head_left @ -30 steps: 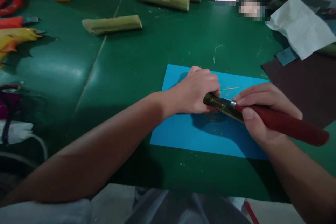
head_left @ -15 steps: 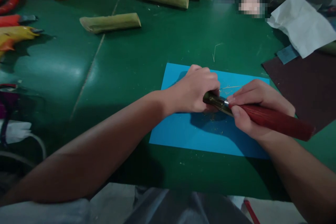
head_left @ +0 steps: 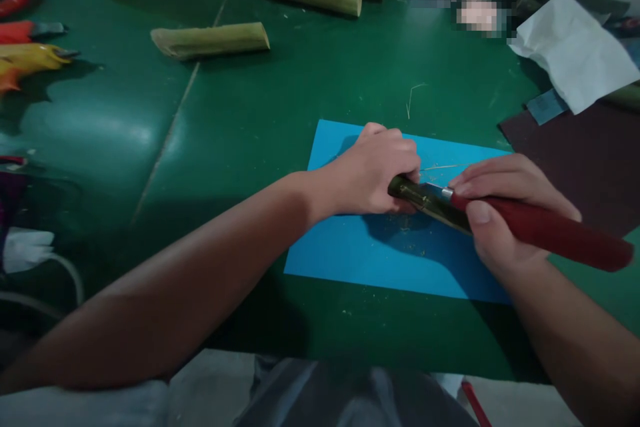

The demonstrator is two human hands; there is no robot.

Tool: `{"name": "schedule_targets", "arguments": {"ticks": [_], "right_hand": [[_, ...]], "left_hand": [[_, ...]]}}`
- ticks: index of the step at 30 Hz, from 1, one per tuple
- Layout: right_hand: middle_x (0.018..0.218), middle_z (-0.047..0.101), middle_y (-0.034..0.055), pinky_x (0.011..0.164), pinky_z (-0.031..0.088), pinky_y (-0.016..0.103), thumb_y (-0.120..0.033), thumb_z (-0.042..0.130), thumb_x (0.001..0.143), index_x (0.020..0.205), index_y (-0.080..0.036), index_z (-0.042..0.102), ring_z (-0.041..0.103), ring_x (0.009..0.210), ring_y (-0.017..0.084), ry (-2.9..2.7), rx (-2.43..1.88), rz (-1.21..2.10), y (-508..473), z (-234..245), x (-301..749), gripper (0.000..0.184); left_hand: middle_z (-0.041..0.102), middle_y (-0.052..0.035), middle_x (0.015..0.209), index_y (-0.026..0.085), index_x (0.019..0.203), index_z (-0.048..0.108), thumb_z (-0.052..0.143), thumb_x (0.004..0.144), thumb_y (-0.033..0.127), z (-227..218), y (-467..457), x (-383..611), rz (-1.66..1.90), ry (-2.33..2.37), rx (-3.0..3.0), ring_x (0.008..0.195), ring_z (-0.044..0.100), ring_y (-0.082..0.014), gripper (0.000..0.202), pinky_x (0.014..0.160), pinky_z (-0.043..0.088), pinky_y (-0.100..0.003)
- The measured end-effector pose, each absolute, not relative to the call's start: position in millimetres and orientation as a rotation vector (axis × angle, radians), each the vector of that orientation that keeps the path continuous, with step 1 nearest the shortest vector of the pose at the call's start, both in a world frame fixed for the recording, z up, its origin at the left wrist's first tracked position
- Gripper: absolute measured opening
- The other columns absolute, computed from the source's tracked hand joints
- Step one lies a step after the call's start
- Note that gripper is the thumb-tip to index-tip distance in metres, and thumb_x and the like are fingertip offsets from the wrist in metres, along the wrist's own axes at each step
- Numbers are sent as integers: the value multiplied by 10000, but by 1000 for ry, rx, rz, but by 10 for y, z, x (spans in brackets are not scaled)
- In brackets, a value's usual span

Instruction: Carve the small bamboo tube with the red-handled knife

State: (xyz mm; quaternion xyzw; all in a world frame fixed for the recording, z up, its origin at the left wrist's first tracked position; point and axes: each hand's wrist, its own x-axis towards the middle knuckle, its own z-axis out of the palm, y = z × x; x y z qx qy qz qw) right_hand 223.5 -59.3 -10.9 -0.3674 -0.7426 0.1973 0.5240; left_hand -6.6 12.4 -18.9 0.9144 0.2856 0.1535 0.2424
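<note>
On the green table [head_left: 225, 147], the fingers of our left hand [head_left: 377, 170] clamp a dark tube [head_left: 453, 217] over blue paper [head_left: 340, 247], those of our right hand [head_left: 530, 180] a red-handled tool [head_left: 555, 230], whose blade [head_left: 436, 188], apparently touching the tube, could skid leftward into us if pushed too hard

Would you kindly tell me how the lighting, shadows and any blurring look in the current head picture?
Head view: dim light overall, pale glare at left on the glossy green tabletop; same view: dark shadow on the flat blue rectangular sheet below the bare left hand; same view: coarse pixel blocks near the top, right of centre.
</note>
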Motion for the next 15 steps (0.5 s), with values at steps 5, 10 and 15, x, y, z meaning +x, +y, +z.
{"name": "schedule_targets", "arguments": {"ticks": [5, 10, 15], "right_hand": [[898, 836, 39, 762, 694, 345, -147, 852, 811, 1019, -249, 801, 804, 828, 221, -1878, -704, 452, -501, -119, 2200, 238], [920, 836, 26, 760, 690, 363, -178, 886, 819, 1034, -267, 798, 805, 843, 228, -1884, -729, 484, -508, -132, 2195, 249], [890, 834, 8, 755, 676, 384, -252, 892, 859, 1007, -284, 799, 794, 805, 219, -1882, -723, 451, -504, -100, 2191, 178]], "left_hand": [[758, -42, 943, 231, 940, 773, 786, 869, 490, -180, 120, -68, 411, 788, 2505, 923, 636, -245, 269, 890, 360, -444], [751, -46, 929, 227, 929, 776, 778, 861, 495, -176, 116, -54, 403, 804, 2513, 920, 637, -249, 276, 881, 362, -440], [740, -42, 911, 222, 914, 764, 770, 858, 493, -178, 120, -43, 399, 805, 2524, 903, 628, -243, 277, 871, 359, -431]]}}
